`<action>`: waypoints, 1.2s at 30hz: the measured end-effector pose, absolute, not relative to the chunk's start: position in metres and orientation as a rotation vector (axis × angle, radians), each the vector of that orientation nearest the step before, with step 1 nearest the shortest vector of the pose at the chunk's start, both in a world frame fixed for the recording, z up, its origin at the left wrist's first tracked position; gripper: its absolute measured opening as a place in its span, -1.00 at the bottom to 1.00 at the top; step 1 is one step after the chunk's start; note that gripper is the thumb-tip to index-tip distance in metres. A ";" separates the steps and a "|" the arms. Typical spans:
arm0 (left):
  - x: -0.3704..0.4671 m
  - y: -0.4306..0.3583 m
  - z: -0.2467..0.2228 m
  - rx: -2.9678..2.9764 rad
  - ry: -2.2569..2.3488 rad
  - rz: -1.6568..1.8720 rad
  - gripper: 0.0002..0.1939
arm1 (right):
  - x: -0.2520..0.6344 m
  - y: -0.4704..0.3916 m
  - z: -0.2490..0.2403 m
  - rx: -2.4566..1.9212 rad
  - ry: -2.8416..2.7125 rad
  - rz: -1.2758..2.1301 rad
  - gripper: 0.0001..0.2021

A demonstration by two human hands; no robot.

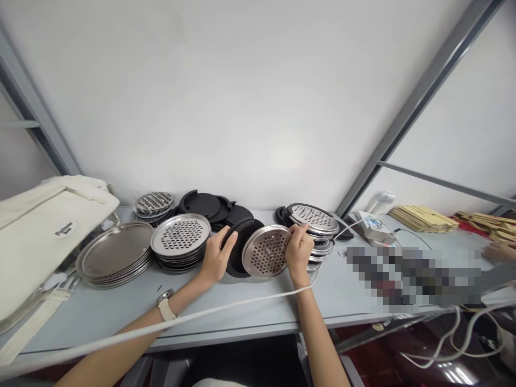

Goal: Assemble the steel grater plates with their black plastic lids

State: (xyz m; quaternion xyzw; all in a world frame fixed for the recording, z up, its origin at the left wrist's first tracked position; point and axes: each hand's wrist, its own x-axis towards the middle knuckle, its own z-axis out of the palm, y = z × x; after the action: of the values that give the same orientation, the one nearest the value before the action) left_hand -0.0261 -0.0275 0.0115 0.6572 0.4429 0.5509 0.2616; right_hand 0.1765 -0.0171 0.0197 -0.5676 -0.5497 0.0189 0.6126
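My left hand (215, 257) grips a round black plastic base (236, 260), thumb on its near face and tilted up off the table. Closed on the right edge of a round metal grater disc (266, 251) is my right hand (299, 250). The disc overlaps the black base in front, its perforated face toward me; whether they are joined I cannot tell. Left of my left hand stands a stack of grater discs (180, 235). Behind are several loose black bases (203, 205). Beyond my right hand, another pile has a grater disc (312, 216) on top.
At left are a stack of metal trays (116, 250) and a cream bag (52, 231). A white cable (242, 298) crosses before my wrists. Right are a white box (373, 228), yellowish flat pieces (423, 219), and another person's hand (500, 250). Metal posts (419, 107) flank the wall.
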 end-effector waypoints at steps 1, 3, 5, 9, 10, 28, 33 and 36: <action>-0.026 -0.028 0.011 1.779 1.206 1.488 -0.67 | 0.177 -0.017 0.020 -1.296 -1.245 0.046 -0.45; -0.025 -0.028 0.011 1.789 1.211 1.473 -0.66 | 0.178 -0.017 0.021 -1.282 -1.185 0.037 -0.45; -0.023 -0.030 0.011 1.806 1.198 1.444 -0.65 | 0.179 -0.017 0.021 -1.281 -1.135 0.025 -0.45; -0.022 -0.031 0.007 1.717 1.202 1.476 -0.61 | 0.178 -0.016 0.020 -1.284 -1.198 0.080 -0.45; -0.022 -0.030 0.005 1.671 1.207 1.508 -0.60 | 0.177 -0.016 0.019 -1.288 -1.229 0.099 -0.45; -0.021 -0.037 -0.005 1.784 1.215 1.479 -0.61 | 0.163 -0.012 0.006 -1.405 -1.551 0.181 -0.54; -0.020 -0.041 -0.001 1.836 1.186 1.427 -0.62 | 0.160 -0.014 0.007 -1.413 -1.525 0.104 -0.53; -0.019 -0.042 0.002 1.862 1.189 1.399 -0.62 | 0.157 -0.014 0.007 -1.428 -1.536 0.090 -0.52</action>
State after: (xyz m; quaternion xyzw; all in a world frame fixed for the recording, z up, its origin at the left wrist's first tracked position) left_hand -0.0192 -0.0422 0.0025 0.6876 0.4389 0.5165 0.2604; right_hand 0.1570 -0.0140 0.0075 -0.5898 -0.6345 0.0373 0.4981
